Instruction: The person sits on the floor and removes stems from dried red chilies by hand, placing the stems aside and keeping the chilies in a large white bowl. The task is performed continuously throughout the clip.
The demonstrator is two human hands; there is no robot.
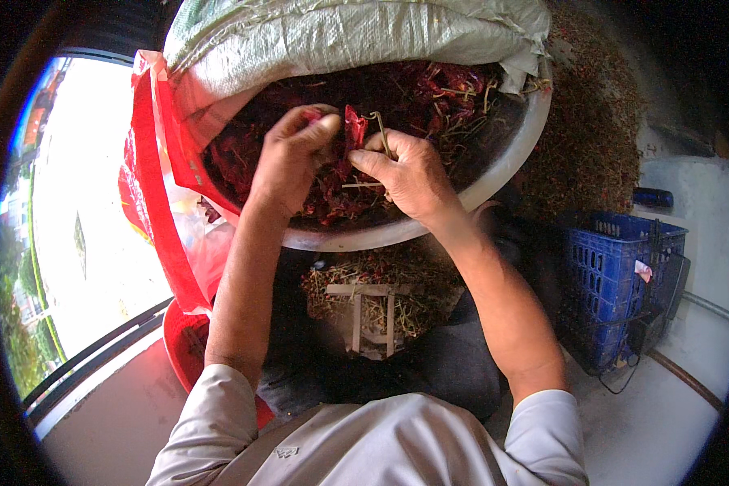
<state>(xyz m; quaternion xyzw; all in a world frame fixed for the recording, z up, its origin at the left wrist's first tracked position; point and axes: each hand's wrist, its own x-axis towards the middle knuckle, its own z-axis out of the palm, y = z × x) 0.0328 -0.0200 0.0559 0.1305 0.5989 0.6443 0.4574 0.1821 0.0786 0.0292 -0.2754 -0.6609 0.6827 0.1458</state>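
Both hands are over a large round basin of dried red chili peppers, with pale stems among them. My right hand pinches a dried red chili piece between thumb and forefinger; a bent, pale stem rises beside its fingers. To the left of that piece is my left hand, slightly blurred, its fingers curled together around a bit of something pink-red that only partly shows. A woven white plastic sack lies across the basin's far side.
A red plastic bag hangs at the basin's left, above a red tub. Stems and debris cover the floor at right and between the legs, near a small wooden frame. A blue plastic crate stands at right.
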